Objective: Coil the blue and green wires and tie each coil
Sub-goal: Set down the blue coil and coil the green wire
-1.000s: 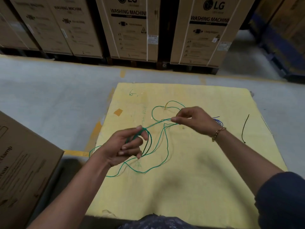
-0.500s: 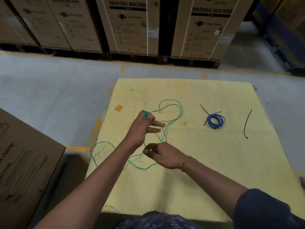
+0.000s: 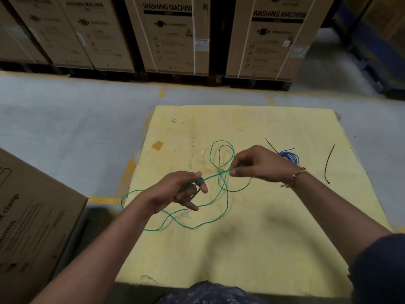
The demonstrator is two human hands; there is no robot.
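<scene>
Green thin wire [image 3: 214, 176] stretches from gripping left hand [image 3: 179, 191] to pinching right hand [image 3: 260, 165], which half-hides blue wire coil [image 3: 289, 156]; cardboard cartons [image 3: 175, 40] read "WASHING MACHINE".

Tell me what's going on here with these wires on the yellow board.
A person is coiling the green wire over the board. The left hand holds a few turns of it, and the right hand pinches the wire, with a straight stretch between them. Most of it lies in loose loops. The blue wire sits already coiled behind the right hand, and a black tie lies unused to the right.
</scene>
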